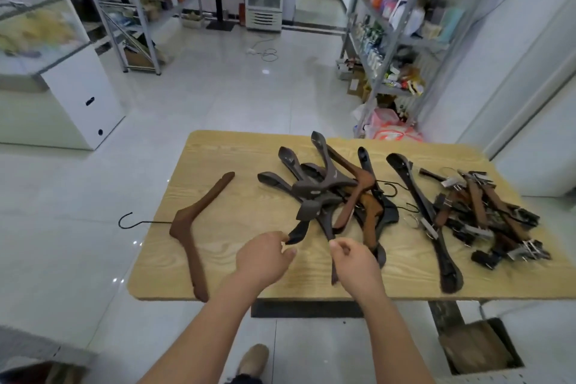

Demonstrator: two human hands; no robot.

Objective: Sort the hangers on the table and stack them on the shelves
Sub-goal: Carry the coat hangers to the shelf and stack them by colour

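A light wooden table [237, 146] carries three groups of hangers. One brown wooden hanger [194, 221] lies alone at the left, its black hook over the table edge. A tangled pile of grey-brown and brown hangers [324, 190] fills the middle. At the right lies a heap of clip hangers [486, 215], with a long dark hanger [430, 221] beside it. My left hand [265, 259] pinches the near tip of a dark hanger arm [297, 232] from the middle pile. My right hand [352, 262] grips another dark hanger arm at the pile's near edge.
Metal shelves [402, 37] packed with goods stand behind the table at the right, with more shelving [140, 9] at the back left. A white glass-topped counter [62, 93] stands at the left. A cardboard box [480, 349] sits on the floor at the lower right.
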